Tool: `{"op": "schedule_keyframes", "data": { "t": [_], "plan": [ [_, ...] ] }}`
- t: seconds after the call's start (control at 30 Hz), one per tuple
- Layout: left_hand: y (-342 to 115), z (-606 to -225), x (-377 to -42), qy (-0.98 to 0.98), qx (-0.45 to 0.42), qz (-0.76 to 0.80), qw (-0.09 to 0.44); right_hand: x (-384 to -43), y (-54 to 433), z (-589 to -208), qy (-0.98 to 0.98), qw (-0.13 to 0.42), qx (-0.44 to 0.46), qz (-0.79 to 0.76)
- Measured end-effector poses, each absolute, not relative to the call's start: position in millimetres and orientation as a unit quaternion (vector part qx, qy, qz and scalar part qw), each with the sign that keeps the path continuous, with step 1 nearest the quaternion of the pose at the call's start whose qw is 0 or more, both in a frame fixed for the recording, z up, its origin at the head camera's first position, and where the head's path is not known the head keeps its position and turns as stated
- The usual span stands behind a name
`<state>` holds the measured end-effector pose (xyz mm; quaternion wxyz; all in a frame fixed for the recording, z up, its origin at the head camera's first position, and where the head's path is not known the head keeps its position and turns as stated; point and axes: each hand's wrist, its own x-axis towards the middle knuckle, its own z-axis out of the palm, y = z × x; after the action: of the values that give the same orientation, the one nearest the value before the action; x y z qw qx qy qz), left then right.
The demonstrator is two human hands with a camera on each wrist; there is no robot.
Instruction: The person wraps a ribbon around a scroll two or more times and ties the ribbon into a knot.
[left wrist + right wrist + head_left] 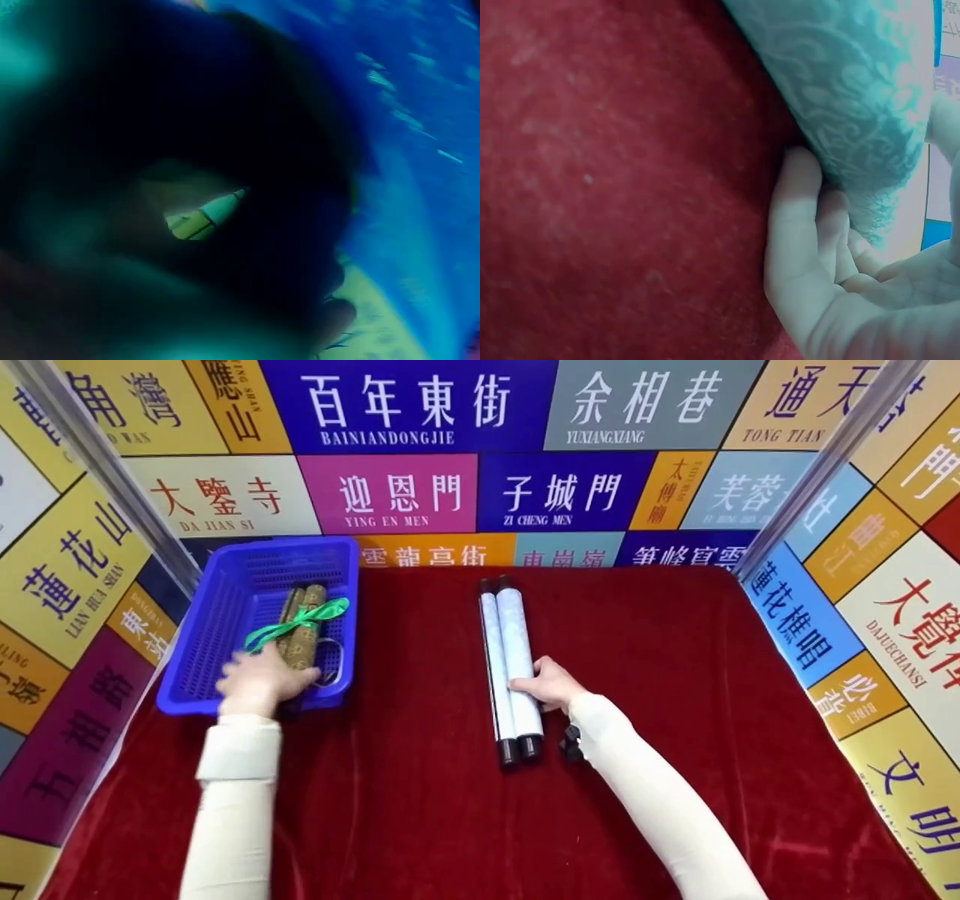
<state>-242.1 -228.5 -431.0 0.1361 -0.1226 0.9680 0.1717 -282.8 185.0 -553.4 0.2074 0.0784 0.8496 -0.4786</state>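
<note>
Two rolled scrolls with black end knobs lie side by side on the red cloth in the head view. My right hand (551,684) grips the thicker, pale blue patterned scroll (515,622), thumb on top and fingers at its right side. The thinner scroll (491,637) touches it on the left. In the right wrist view, curled fingers (799,225) press under the scroll's edge. At the blue basket (232,611), my blurred left hand (262,682) is spread over the near end of brown patterned scrolls (304,637) tied with green ribbon (330,610). The left wrist view is mostly dark; contact is unclear.
Red velvet cloth (420,780) covers the table. Printed panels with place names (397,495) stand behind and at both sides, with clear posts (817,472) at the corners. A thin pale loop (341,656) lies in the basket beside the brown scrolls.
</note>
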Motion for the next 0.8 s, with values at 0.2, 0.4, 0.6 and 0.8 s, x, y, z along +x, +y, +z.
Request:
{"op": "schedule_keyframes", "data": {
  "t": [0.2,0.4,0.6,0.8],
  "plan": [
    [-250.5,-446.1,-243.9,0.962,-0.098,0.219,0.132,-279.9,185.3,-554.7,0.851,0.203,0.078,-0.479],
    [-267.0,-446.5,-239.1,0.967,-0.137,0.196,0.09,-278.4,185.7,-555.6,0.856,0.194,0.077,-0.474],
    [-295.0,-443.6,-236.5,0.962,-0.181,0.171,0.11,-278.3,185.3,-557.4,0.857,0.186,0.078,-0.475],
    [-287.6,-440.0,-240.0,0.969,-0.192,0.125,0.094,-278.6,186.0,-559.3,0.85,0.181,0.081,-0.488]
  ]
}}
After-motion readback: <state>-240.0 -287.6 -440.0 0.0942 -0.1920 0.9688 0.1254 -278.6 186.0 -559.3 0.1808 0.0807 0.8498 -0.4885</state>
